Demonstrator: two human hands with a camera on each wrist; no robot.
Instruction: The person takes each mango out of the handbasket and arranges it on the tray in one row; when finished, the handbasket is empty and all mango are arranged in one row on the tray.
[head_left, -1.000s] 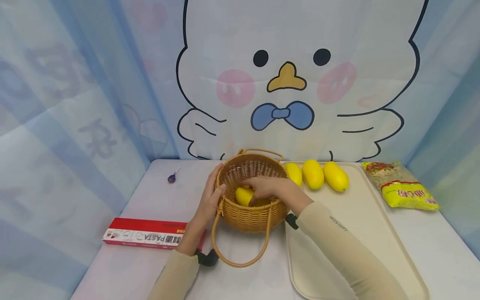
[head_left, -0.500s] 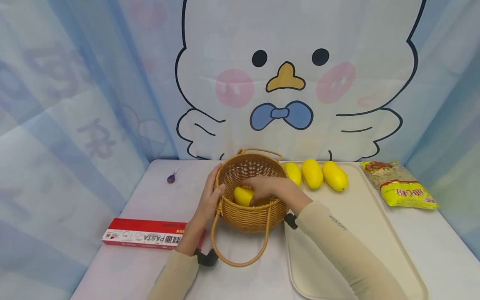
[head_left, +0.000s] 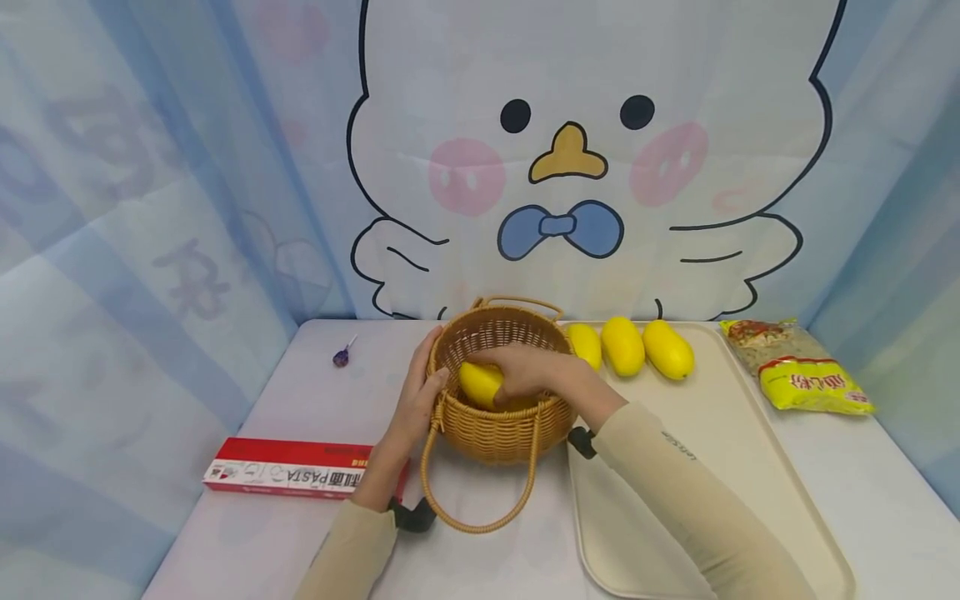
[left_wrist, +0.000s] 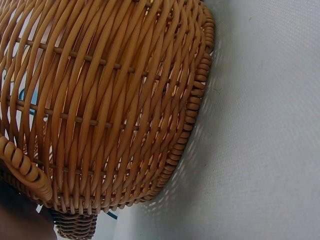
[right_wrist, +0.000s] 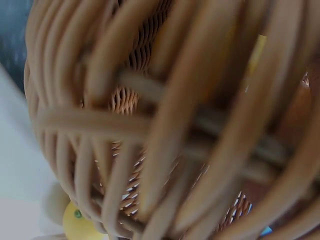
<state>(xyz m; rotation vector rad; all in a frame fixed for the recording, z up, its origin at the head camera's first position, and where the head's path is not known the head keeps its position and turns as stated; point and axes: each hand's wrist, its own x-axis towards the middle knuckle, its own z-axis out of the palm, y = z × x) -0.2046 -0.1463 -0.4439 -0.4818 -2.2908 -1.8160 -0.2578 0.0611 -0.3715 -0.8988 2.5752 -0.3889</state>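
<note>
A round wicker basket (head_left: 495,433) stands on the table in the head view, its front handle hanging down. My left hand (head_left: 415,400) holds its left side, thumb at the rim and fingers along the outer wall. Inside the basket, my right hand (head_left: 525,372) grips a yellow mango (head_left: 480,383); its fingertips are partly hidden behind the fruit and rim. The basket's woven wall (left_wrist: 110,110) fills much of the left wrist view. Close wicker strands (right_wrist: 170,125) cover most of the right wrist view, with another yellow mango (right_wrist: 82,222) at lower left.
A beige tray (head_left: 720,467) lies to the right, with several mangoes (head_left: 622,346) along its back edge. A bag of dry food (head_left: 802,371) lies beyond it. To the left are a red pasta box (head_left: 292,467) and a lollipop (head_left: 342,357).
The mango in my right hand has shifted slightly up and left inside the basket, showing more of its end. My left hand keeps its hold on the basket.
</note>
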